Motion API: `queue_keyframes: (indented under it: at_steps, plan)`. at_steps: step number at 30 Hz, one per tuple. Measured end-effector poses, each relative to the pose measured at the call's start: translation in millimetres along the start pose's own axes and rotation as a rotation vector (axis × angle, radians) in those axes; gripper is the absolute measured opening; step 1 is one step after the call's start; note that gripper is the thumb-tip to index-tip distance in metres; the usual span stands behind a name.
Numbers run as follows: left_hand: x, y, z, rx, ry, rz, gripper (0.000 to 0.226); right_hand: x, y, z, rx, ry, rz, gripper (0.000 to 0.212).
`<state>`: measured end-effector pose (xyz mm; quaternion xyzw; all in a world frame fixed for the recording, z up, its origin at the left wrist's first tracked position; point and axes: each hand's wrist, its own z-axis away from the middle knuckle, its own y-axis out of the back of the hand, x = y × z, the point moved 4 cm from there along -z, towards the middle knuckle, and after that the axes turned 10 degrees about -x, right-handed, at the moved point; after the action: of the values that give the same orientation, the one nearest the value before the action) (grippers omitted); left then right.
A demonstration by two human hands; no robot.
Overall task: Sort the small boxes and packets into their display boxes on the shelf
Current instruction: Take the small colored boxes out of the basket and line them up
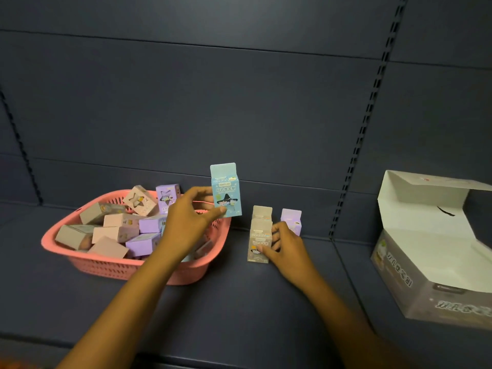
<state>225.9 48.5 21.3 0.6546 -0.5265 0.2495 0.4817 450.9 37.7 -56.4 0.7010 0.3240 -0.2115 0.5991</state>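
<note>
A dark blue-grey shelf (239,302) fills the view, backed by panels of the same colour; a slotted upright (364,145) runs from 1 o'clock down to the shelf's back edge, and another crosses the far left.

At 9 o'clock a pink basket (114,270) holds a jumble of small boxes (119,230) in pink, purple and beige, most lying flat. The left hand (186,225) is above the basket's right rim and pinches a blue box (226,191) upright between thumb and fingers. Its front carries Chinese characters and a star-shaped window; the smaller print is too fine to read.

Just right of centre, the right hand (287,249) grasps the nearer of two beige boxes (259,242) standing upright one behind the other on the shelf. A purple box (291,221) stands upright just beyond the fingers.

At 3 o'clock a grey display box (426,275) sits open, white lid raised, with large Chinese characters along its front wall.
</note>
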Motion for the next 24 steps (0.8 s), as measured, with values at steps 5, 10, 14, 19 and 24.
queue_keyframes:
  at_steps: [5, 10, 14, 19, 24]
  plan:
    - [16.5, -24.1, -2.3, -0.006, -0.016, 0.027, 0.037, 9.2, 25.9, 12.3, 0.043, 0.026, 0.082, 0.046]
    - [36.4, -64.3, -11.1, -0.054, -0.055, 0.039, 0.036, 18.4, 87.2, 37.4, 0.145, 0.035, 0.321, 0.042]
    - [55.3, -106.9, -16.2, -0.131, -0.071, 0.023, 0.036, 30.1, 129.0, 58.3, 0.135, -0.066, 0.622, 0.065]
    - [65.7, -163.9, -20.3, -0.184, -0.11, -0.004, 0.04, 43.7, 163.5, 75.6, 0.191, -0.096, 0.654, 0.079]
    - [47.9, -224.9, -20.6, -0.268, -0.055, -0.133, 0.04, 50.5, 183.1, 82.2, 0.26, -0.098, 0.67, 0.079]
